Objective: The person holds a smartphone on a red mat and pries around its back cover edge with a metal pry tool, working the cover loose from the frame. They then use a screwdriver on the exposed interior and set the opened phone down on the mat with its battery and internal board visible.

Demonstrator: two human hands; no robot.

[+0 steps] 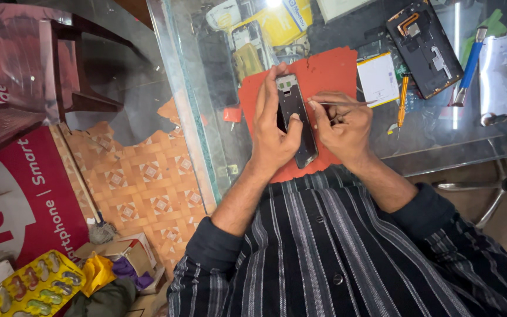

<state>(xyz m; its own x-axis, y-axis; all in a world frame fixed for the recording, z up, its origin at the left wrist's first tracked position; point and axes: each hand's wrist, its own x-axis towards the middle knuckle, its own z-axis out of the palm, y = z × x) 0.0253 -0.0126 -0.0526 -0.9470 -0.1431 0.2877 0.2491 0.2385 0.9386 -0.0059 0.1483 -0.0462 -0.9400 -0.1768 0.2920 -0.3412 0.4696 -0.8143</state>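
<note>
1. Red mat (324, 70) lies on the glass desk (429, 141), directly in front of the person; both hands work above it.
2. Left hand (272, 129) is wrapped around an opened phone (296, 117), fingers along its left edge and top, thumb pressed on its exposed inner face. The phone is held lengthwise over the mat, its top end pointing away from the person.
3. Right hand (341, 123) is closed in a pinch on thin tweezers (347, 104); the shaft runs to the right and the near end meets the phone's right edge.
4. White battery (378, 79) lies flat just right of the mat.
5. Orange screwdriver (403, 100) lies beside the battery, tip towards the person.
6. Second phone (423, 47), back removed and parts showing, lies at the far right of the desk.
7. Blue-handled tool (469, 67) lies to the right of the second phone.
8. Yellow packet (277, 26) shows beneath the glass, beyond the mat.
9. Patterned floor (142, 176) is seen left of the desk.
</note>
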